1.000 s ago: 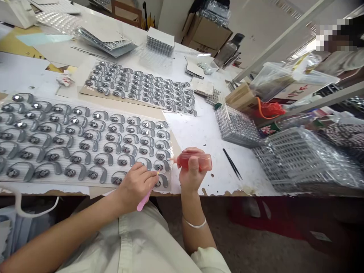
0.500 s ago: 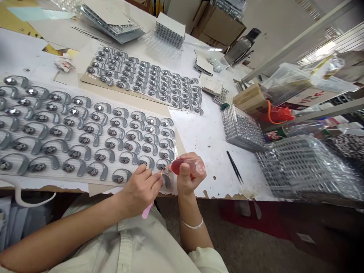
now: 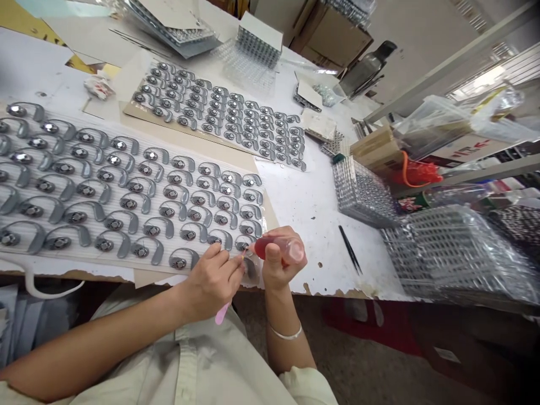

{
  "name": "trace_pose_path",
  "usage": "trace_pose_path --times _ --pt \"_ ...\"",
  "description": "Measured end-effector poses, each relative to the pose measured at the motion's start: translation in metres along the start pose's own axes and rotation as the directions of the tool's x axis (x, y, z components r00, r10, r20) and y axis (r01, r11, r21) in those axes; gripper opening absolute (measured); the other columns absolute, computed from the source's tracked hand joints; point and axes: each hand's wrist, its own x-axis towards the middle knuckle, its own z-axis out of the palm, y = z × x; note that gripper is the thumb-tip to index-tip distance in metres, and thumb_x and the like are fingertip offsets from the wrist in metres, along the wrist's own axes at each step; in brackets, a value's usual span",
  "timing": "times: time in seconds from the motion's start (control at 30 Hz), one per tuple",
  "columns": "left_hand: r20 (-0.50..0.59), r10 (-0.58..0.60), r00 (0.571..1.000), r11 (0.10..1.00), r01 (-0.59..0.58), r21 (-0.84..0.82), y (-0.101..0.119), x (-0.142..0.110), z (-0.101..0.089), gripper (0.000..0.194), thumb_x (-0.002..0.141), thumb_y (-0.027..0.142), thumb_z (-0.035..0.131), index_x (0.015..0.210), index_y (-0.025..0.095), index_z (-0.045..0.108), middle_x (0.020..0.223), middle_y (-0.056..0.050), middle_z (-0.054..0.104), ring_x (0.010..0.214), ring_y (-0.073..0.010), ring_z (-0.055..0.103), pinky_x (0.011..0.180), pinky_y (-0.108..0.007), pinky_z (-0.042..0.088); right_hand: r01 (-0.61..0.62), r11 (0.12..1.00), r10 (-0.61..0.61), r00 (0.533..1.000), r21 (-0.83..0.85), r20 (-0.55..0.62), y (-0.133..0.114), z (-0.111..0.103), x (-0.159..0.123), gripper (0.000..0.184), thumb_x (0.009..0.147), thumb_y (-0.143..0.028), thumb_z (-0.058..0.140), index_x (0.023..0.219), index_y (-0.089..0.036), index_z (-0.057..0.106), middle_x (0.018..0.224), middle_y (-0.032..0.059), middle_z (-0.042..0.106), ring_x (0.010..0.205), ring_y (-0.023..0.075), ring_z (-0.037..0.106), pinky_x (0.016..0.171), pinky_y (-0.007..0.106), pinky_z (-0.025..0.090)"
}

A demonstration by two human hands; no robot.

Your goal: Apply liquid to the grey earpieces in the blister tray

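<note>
My left hand [image 3: 217,275] is closed around a slim pink-handled tool [image 3: 221,314], whose fine orange-yellow tip comes out between thumb and fingers. In my right hand [image 3: 278,267] a small squeeze bottle of red liquid [image 3: 278,249] lies tilted, its nozzle toward the tool's tip. Both tips meet or nearly meet over a grey ear-hook part [image 3: 243,244] at the near right corner of a sheet; whether they touch it I cannot tell. Beside them on the white ribbed sheet [image 3: 139,267] lie rows of similar curved grey pieces with round metallic centres.
A second board of ear-hook parts [image 3: 228,121] lies farther back. Black tweezers [image 3: 350,249] rest to the right. Stacked clear plastic trays [image 3: 459,253] and a smaller tray stack [image 3: 363,188] line the right side, below a metal shelf bar [image 3: 447,56]. The table's front edge is worn.
The view has shifted slightly, so the table things sit a little farther right. Both hands keep their grips on the tool and bottle, with almost no movement.
</note>
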Motion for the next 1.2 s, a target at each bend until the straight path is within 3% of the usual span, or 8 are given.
trace_pose_path --times 0.57,0.8,1.0,1.2 --pt "-0.013 -0.022 1.0 0.999 0.022 -0.04 0.0 -0.001 0.0 0.011 0.086 0.007 0.047 0.084 0.012 0.056 0.089 -0.012 0.069 0.062 -0.0169 0.05 0.063 -0.036 0.037 -0.099 0.995 0.099 0.994 -0.005 -0.045 0.005 -0.001 -0.008 0.021 0.079 -0.044 0.061 0.081 -0.023 0.059 0.073 0.0038 0.058 0.065 0.0191 0.057 0.057 0.038 0.049" --pt "-0.025 -0.02 0.999 0.999 0.019 -0.044 0.0 -0.001 0.001 0.009 0.086 0.008 0.049 0.085 0.011 0.057 0.088 -0.011 0.069 0.062 -0.017 0.05 0.063 -0.035 0.037 -0.077 0.997 0.076 0.994 -0.014 -0.073 0.005 0.0 -0.007 0.02 0.08 -0.042 0.061 0.078 -0.023 0.059 0.072 0.0036 0.058 0.066 0.0186 0.056 0.06 0.039 0.05" --pt "-0.003 -0.032 0.999 0.997 0.031 -0.074 -0.001 -0.006 0.005 0.009 0.087 0.012 0.049 0.088 0.012 0.057 0.088 -0.012 0.068 0.063 -0.0173 0.051 0.064 -0.036 0.037 -0.214 0.976 0.216 0.971 0.039 -0.098 0.01 0.0 -0.01 0.03 0.074 -0.052 0.064 0.076 -0.023 0.057 0.074 0.0039 0.056 0.066 0.0197 0.058 0.055 0.039 0.052" --pt "0.019 -0.039 0.999 0.996 0.041 -0.081 -0.002 -0.007 0.005 0.007 0.087 0.012 0.05 0.086 0.014 0.056 0.089 -0.01 0.069 0.063 -0.0168 0.049 0.063 -0.036 0.036 -0.173 0.985 0.174 0.978 0.019 -0.117 0.01 0.0 -0.01 0.026 0.076 -0.048 0.064 0.077 -0.022 0.059 0.075 0.004 0.057 0.067 0.0192 0.059 0.056 0.038 0.053"
